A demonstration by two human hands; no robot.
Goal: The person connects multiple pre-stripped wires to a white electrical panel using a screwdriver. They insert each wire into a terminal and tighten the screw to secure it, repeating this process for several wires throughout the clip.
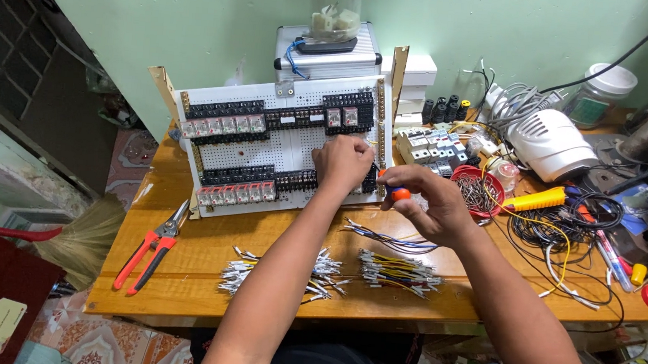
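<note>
A white perforated panel (281,144) with rows of black terminal blocks and clear relays leans upright on the wooden table (204,234). My left hand (343,163) is closed against the panel's lower right part, fingers at a black terminal row. My right hand (424,201) grips a screwdriver with an orange and blue handle (397,192), its tip pointing left toward the panel beside my left hand. The shaft is mostly hidden by my fingers.
Bundles of short wires with white ferrules (398,271) lie in front of me. Red-handled cutters (151,245) rest at the left. A red bowl of wire (479,190), a yellow tool (536,199), loose relays (433,148), a white fan-like device (552,142) and tangled cables crowd the right.
</note>
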